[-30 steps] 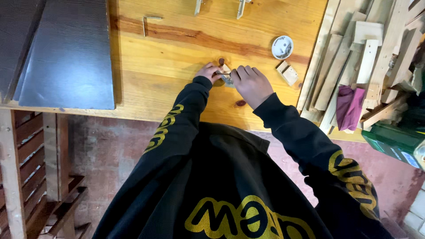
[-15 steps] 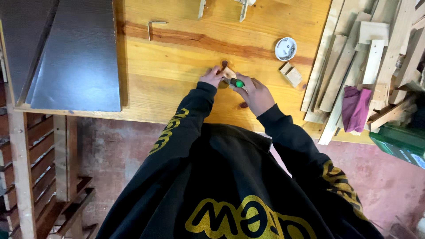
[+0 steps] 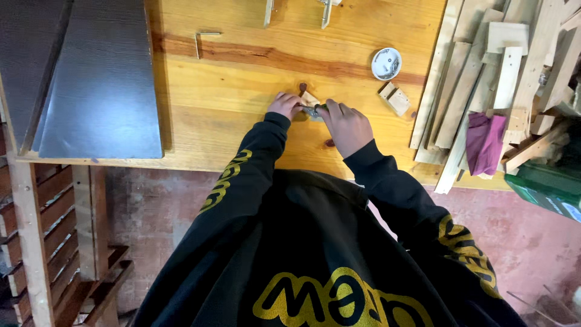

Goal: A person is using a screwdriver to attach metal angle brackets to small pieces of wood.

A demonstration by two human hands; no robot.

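Small wood block (image 3: pixel 310 98) pinched; left hand (image 3: pixel 285 105), right hand (image 3: pixel 347 126) meeting.

Workbench (image 3: pixel 242 79) honey-yellow; sleeves (image 3: pixel 242 175) black, yellow lettering; cloth (image 3: pixel 484 142) magenta.

Two hands on the bench — left hand (image 3: pixel 284 105) and right hand (image 3: pixel 347 125) — meet at one small wood block (image 3: pixel 310 99). One round white lid (image 3: pixel 386 63), one pair of joined wood blocks (image 3: pixel 394 99), one L-shaped metal bracket (image 3: pixel 203 41), one purple cloth (image 3: pixel 484 142) — and one dark grey board (image 3: pixel 91 79).
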